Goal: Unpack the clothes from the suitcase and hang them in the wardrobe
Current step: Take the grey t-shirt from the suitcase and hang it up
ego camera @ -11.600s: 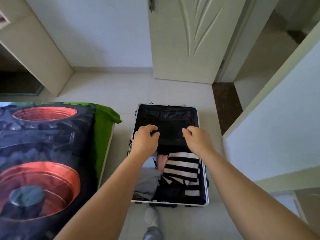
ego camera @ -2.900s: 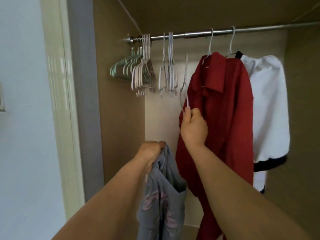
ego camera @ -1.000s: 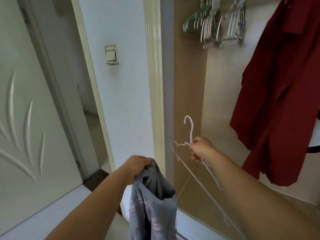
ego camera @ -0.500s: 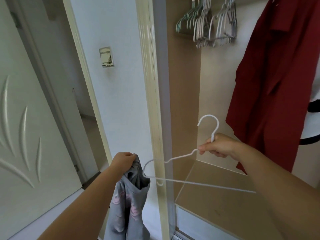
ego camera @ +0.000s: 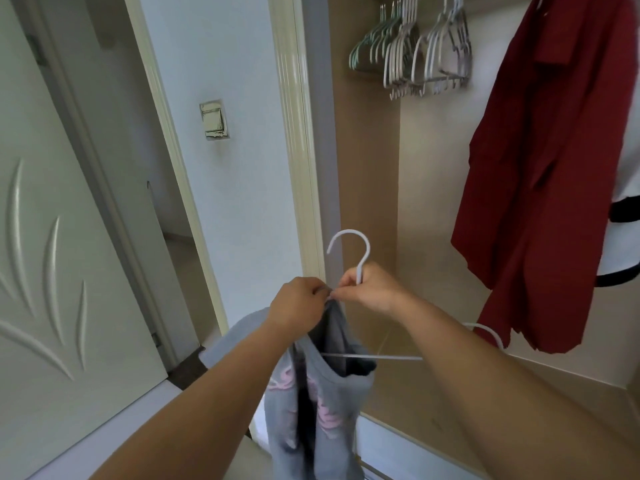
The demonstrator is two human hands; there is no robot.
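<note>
My left hand [ego camera: 300, 306] grips the top of a grey shirt [ego camera: 315, 403] with pink print, which hangs down between my arms. My right hand [ego camera: 372, 289] pinches the neck of a white wire hanger [ego camera: 349, 247], hook upward. The two hands touch. One end of the hanger's bar runs into the shirt's neck opening; the other end shows behind my right forearm. The open wardrobe [ego camera: 367, 188] is right in front of me. The suitcase is out of view.
A red shirt [ego camera: 540, 174] and a white garment [ego camera: 627, 188] hang at the right inside the wardrobe. Several empty hangers [ego camera: 412, 60] hang at the top. A light switch [ego camera: 214, 119] is on the wall, and a white door [ego camera: 52, 254] stands at the left.
My hands have come together. The left hand lifted the shirt up to the hanger, and one end of the hanger now sits inside the shirt's neck opening.
</note>
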